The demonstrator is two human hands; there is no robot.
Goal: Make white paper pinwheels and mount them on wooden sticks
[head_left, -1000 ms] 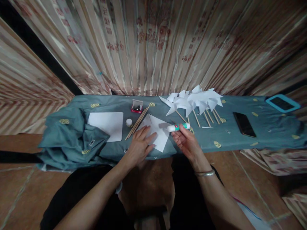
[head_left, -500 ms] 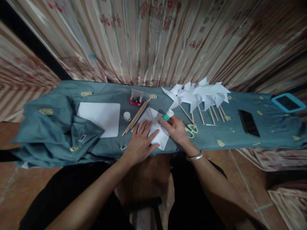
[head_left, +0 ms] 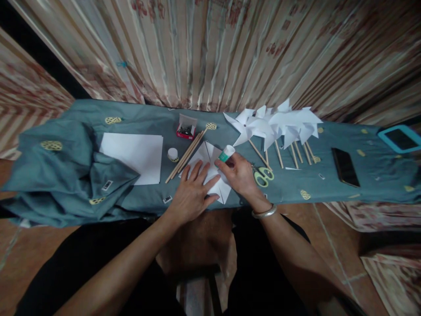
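A square white sheet of paper (head_left: 204, 153) with diagonal slits lies turned cornerwise on the cloth. My left hand (head_left: 194, 188) rests flat on its left part, fingers spread. In my right hand (head_left: 239, 174) is a green and white glue stick (head_left: 226, 153), tilted over the paper's middle; its lower tip is hidden by my fingers. The white glue cap (head_left: 173, 154) stands to the left, beside several wooden sticks (head_left: 186, 157). Green-handled scissors (head_left: 264, 176) lie just right of my right hand.
Several paper pinwheels (head_left: 272, 125) on sticks lie at the back right. A red box of small metal pins (head_left: 186, 127) stands behind the sticks. White sheets (head_left: 131, 156) are stacked at left by bunched cloth (head_left: 75, 171). A phone (head_left: 345, 167) and a blue-framed device (head_left: 401, 138) lie at right.
The glue stick is slightly more upright and has shifted a little left relative to the paper. My left hand stays pressed on the sheet. The whole view has shifted slightly.
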